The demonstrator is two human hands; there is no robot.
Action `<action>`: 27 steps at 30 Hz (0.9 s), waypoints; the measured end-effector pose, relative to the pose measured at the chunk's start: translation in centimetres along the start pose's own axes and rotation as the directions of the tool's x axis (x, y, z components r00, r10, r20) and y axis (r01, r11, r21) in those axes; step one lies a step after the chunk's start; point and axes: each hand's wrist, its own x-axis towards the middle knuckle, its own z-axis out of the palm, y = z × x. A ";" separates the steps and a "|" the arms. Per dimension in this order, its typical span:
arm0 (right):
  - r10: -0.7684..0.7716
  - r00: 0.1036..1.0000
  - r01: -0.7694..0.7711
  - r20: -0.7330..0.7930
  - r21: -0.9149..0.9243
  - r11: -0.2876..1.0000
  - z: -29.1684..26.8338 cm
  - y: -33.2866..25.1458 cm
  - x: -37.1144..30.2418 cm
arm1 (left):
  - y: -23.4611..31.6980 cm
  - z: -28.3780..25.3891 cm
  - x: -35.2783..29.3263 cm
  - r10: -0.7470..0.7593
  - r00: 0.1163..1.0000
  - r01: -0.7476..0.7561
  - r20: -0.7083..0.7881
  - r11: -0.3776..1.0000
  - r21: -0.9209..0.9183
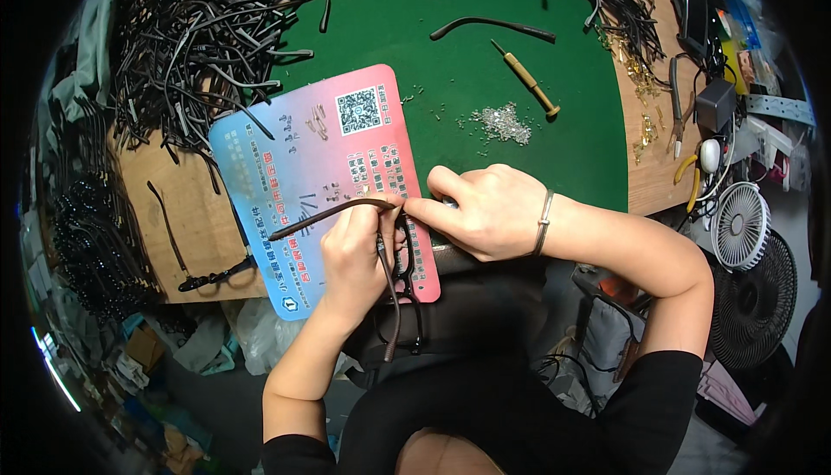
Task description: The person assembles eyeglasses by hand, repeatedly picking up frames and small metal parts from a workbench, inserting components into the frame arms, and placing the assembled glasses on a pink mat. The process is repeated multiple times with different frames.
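Over the near edge of the pink-and-blue card (286,150), my left hand (353,254) closes around a dark eyeglass frame (405,278). Its brown temple arm (322,215) juts left from between my fingertips; the frame's other temple hangs down toward my lap. My right hand (485,211), wrist bent inward and wearing a metal bangle (544,221), pinches at the hinge, fingertips touching the left thumb; what it pinches is hidden. Beyond, on the green mat (571,129), lie small silver screws (500,122) and a screwdriver (528,80).
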 end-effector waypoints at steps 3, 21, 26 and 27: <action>-0.013 0.999 0.012 -0.050 -0.008 1.000 0.2 -0.1 -0.1 | 0.3 0.0 0.0 -0.023 1.000 0.023 0.012 1.000 -0.013; 0.424 0.905 -0.424 0.037 0.166 0.890 -3.1 -1.4 -3.6 | 1.6 -3.4 0.3 -0.079 0.997 0.075 -0.019 0.984 -0.162; 0.432 0.884 -0.441 -0.178 -0.013 0.898 -0.5 -2.2 -3.2 | 0.9 -2.6 -1.1 0.068 0.998 -0.069 -0.013 0.986 -0.151; 0.415 0.890 -0.430 -0.189 -0.040 0.902 -0.5 -2.3 -3.0 | 1.5 -2.4 -2.3 -0.052 0.993 0.033 -0.105 0.984 -0.174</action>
